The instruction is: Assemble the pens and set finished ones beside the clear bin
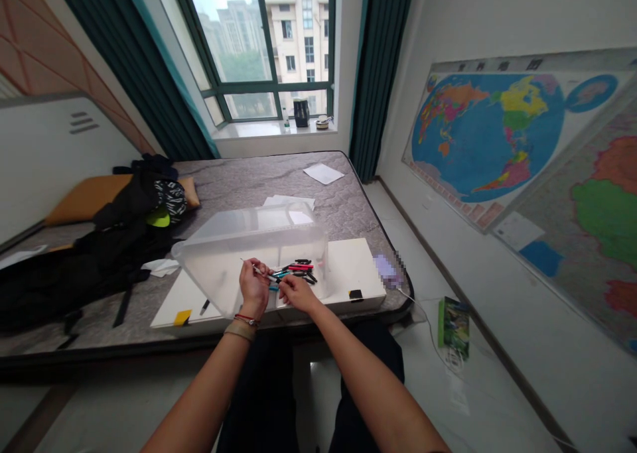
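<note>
My left hand (255, 286) is closed around a slim pen (273, 278), whose thin light end pokes out past the fingers. At the pen's dark end, the fingers of my right hand (296, 292) pinch it. Both hands are over the front of a clear plastic bin (213, 257). Just behind the fingers lies a pile of pens (301, 267) in black, red and teal, partly covered by my hands. Left of the bin, a single dark pen (204, 306) rests on a white flat box (348, 260).
The box sits at the edge of a grey mattress (233, 178). Black bags and clothing (114, 241) are piled at left. Paper sheets (323, 173) lie toward the back. A pale purple item (387, 270) with a white cable is at right; a green box (454, 327) stands on the floor.
</note>
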The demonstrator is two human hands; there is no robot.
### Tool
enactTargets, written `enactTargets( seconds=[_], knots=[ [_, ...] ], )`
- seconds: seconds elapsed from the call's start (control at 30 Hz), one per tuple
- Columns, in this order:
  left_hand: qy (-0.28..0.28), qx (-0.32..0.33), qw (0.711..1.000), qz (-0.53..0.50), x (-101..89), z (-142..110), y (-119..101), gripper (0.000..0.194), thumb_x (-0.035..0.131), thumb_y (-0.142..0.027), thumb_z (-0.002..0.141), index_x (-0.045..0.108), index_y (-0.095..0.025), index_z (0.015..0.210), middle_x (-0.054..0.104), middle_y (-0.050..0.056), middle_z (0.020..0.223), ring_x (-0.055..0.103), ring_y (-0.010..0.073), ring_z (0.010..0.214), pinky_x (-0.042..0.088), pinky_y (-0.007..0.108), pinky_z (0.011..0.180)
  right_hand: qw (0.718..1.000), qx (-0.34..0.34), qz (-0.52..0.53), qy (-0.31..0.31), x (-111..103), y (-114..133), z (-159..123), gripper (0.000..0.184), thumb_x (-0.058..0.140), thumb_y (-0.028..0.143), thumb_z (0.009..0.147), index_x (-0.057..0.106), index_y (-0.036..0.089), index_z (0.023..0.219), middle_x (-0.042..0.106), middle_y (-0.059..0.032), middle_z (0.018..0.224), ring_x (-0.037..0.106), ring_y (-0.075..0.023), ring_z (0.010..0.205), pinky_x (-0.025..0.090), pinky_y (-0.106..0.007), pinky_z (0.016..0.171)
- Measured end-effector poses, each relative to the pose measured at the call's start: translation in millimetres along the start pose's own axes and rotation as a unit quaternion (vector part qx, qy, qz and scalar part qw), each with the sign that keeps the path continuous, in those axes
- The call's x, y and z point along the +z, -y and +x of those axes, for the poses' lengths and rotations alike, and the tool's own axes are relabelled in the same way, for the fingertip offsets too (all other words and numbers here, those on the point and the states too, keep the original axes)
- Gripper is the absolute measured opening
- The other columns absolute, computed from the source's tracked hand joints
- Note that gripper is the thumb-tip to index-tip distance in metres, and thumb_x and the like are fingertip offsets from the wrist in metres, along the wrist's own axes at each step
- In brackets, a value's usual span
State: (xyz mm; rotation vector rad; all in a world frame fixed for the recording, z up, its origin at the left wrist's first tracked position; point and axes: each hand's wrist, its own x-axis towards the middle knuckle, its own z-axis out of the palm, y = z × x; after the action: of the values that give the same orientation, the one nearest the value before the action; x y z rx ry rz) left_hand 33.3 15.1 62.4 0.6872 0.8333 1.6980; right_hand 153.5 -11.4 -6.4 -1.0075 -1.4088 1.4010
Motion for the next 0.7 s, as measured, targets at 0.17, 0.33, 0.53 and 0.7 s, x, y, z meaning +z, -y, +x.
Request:
enactTargets(
  seconds=[0.17,0.33,0.53,0.7],
  knots=[
    [0.023,0.022,0.998,0.046,-6.4,-4.4,-3.1,0.029,0.056,-0.047,0.09,0.057,-0.019,0.087,0.052,-0.003,0.058,0.051,0.0118,0.055,0.049,0.028,0.063,1.0,-0.001,-0.009,0.011,-1.3,-0.4,-0.1,0.02,0.06,0.041,0.089,0.059,0.022,0.082,0.065,0.002,0.067,0.059,-0.0109,0.053,0.046,-0.02,0.052],
    [0.033,0.014,0.996,0.081,-10.1,-8.0,-5.9,0.031,0.059,-0.049,0.088,0.058,-0.018,0.093,0.058,-0.001,0.063,0.058,0.0134,0.06,0.051,0.029,0.065,1.0,-0.003,0.006,0.004,-1.0,-2.9,0.6,0.02,0.058,0.04,0.09,0.059,0.021,0.083,0.065,0.0014,0.067,0.059,-0.0107,0.053,0.047,-0.02,0.052],
    [0.048,0.016,0.995,0.085,-7.0,-8.4,-6.8,0.03,0.058,-0.049,0.089,0.059,-0.019,0.095,0.054,-0.003,0.06,0.055,0.0122,0.057,0.051,0.027,0.062,1.0,0.0,0.008,0.008,-0.1,-2.7,2.1,0.019,0.058,0.039,0.089,0.061,0.021,0.083,0.064,0.0015,0.066,0.058,-0.0109,0.051,0.047,-0.021,0.052],
    [0.044,0.015,0.997,0.063,-7.1,-3.5,-9.1,0.028,0.057,-0.046,0.09,0.059,-0.018,0.091,0.042,-0.006,0.055,0.044,0.0098,0.049,0.046,0.023,0.054,0.998,-0.019,-0.047,0.024,1.7,0.5,0.0,0.018,0.062,0.037,0.085,0.067,0.02,0.079,0.068,-0.0002,0.068,0.061,-0.0126,0.056,0.046,-0.023,0.056]
  ],
)
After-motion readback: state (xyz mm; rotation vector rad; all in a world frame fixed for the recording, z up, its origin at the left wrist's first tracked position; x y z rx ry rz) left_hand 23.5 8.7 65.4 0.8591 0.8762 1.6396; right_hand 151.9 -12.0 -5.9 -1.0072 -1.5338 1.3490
